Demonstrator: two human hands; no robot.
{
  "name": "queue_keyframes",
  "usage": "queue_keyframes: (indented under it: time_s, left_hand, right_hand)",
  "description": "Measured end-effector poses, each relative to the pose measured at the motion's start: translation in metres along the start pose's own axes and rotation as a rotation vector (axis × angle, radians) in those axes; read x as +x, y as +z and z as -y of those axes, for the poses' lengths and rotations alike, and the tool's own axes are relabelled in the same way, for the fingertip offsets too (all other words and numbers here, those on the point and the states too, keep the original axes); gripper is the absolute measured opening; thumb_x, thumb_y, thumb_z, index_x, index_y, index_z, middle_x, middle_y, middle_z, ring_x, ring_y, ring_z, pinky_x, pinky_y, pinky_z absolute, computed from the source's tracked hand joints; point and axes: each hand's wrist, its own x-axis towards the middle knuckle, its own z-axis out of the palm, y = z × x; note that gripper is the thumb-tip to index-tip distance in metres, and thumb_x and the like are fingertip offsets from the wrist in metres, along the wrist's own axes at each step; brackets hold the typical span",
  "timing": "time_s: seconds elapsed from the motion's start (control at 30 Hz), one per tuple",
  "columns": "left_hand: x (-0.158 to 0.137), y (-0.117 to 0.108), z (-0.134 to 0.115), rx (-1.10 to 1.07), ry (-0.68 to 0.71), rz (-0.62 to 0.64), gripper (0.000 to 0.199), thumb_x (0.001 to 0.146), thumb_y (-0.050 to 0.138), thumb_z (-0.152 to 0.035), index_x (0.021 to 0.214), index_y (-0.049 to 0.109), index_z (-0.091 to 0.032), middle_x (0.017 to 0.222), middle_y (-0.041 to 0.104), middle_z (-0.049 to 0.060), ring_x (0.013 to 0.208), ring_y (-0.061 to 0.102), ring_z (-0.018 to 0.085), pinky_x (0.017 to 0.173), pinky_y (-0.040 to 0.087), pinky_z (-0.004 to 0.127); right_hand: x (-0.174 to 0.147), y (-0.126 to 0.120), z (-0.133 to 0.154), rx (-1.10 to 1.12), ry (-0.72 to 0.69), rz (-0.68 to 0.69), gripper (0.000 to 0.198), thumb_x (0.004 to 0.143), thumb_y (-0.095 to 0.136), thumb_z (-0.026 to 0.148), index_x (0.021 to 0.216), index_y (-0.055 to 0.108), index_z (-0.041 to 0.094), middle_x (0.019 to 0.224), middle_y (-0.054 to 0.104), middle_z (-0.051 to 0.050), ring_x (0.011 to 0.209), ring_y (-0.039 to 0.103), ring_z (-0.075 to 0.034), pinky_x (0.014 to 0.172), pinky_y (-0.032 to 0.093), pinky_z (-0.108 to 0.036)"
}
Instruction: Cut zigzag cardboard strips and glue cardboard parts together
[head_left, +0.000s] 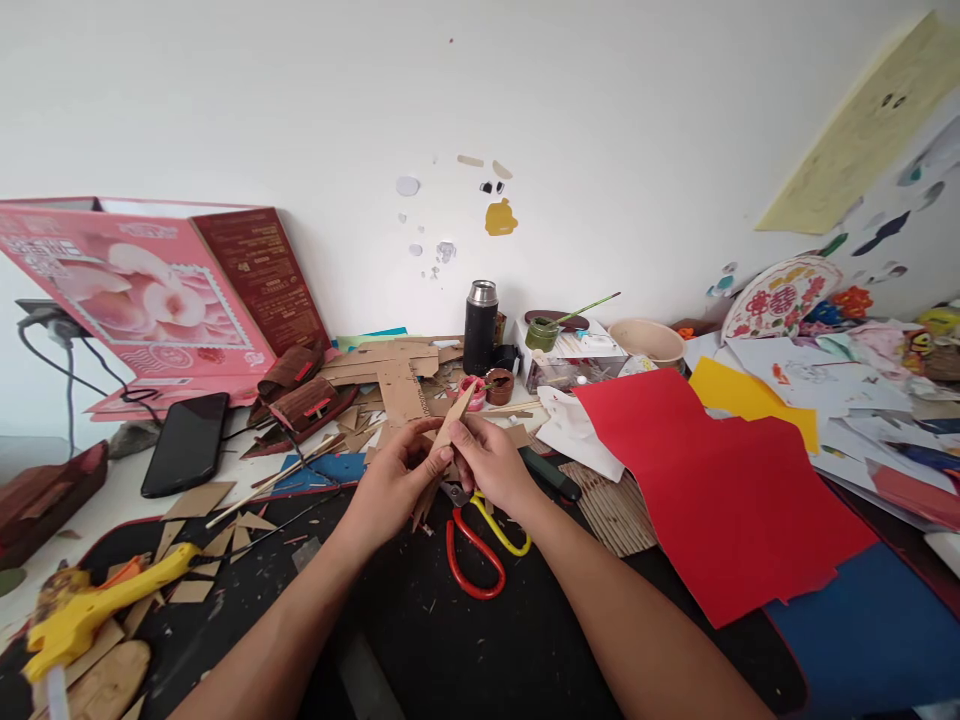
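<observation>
Far L: brown boat (52, 495) nr edge; glue gun (105, 600) lying among card scraps (199, 500). Can't tell if gun's hot, so treat as hot & give L forearm room. Phone (185, 445) behind scraps; thin sticks (274, 480) slant in twd mid

Mid: L hand (397, 480) closed on card (456, 415), thumb pressed flat on it, other fingers curled round behind. Card = narrow tapered pc, held up off the mat (420, 640) btw both hands, tip up & to R; lower part mostly hid by fingers. Looks like shaping/adjusting by finger, my guess. For good work: L as steady clamp, R does the fine moves; press w/ thumb pads, small nudges, not one hard bend, as thin card prob creases where not wanted. Support close to the spot being worked; narrow tip likely the weak bit

Scissors (487, 548) on mat just below hands, handles twd person, blades partly hid. Wd slide them aside if hands need to drop, so knuckles don't catch

R hand (495, 465) pinched on same card, thumb nr tip; its other fingers partly hid, exact grip there can't tell

R side: corrug. pc (609, 505), then red sheet (720, 490), well off card; R elbow cd snag sheet if it swings wide
</observation>
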Motion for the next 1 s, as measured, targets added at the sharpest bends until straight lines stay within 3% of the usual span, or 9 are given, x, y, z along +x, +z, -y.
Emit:
queue_keyframes:
  time_s: [0.23,0.6,0.77,1.0]
  left_hand:
    - [-0.0005,-0.0005,0.0022,0.13,0.053,-0.056,0.056,0.095,0.069,-0.058,0.136,0.064,-0.02,0.096,0.074,0.003,0.098,0.071,0.026,0.086,0.055,0.04]
    - [-0.0012,-0.0012,0.0015,0.203,0.065,-0.073,0.051,0.097,0.065,-0.055,0.134,0.064,-0.02,0.089,0.071,0.001,0.087,0.067,0.024,0.078,0.051,0.037]
    - [-0.0015,-0.0015,0.0007,0.213,0.076,-0.073,0.047,0.096,0.065,-0.053,0.13,0.067,-0.021,0.089,0.072,0.002,0.095,0.07,0.026,0.084,0.053,0.039]
    - [-0.0005,-0.0012,-0.0026,0.065,0.007,-0.022,0.064,0.095,0.066,-0.065,0.139,0.062,-0.019,0.103,0.079,0.007,0.104,0.074,0.03,0.09,0.058,0.043]
  right_hand:
    - [0.0003,-0.0008,0.0024,-0.025,0.034,0.012,0.058,0.096,0.057,0.08,0.081,0.054,0.024,0.049,0.049,0.009,0.036,0.046,-0.01,0.04,0.034,-0.022]
    - [0.0011,-0.0022,0.0014,-0.086,0.02,-0.03,0.061,0.097,0.058,0.079,0.069,0.05,0.025,0.047,0.047,0.007,0.037,0.047,-0.011,0.043,0.037,-0.025]
    - [0.0003,-0.0012,0.001,-0.091,0.024,-0.033,0.061,0.098,0.059,0.077,0.07,0.052,0.024,0.047,0.047,0.007,0.038,0.045,-0.011,0.043,0.037,-0.025]
    - [0.0001,0.0013,0.0041,0.002,0.037,0.003,0.058,0.094,0.062,0.081,0.084,0.057,0.024,0.049,0.05,0.009,0.035,0.043,-0.011,0.039,0.032,-0.024]
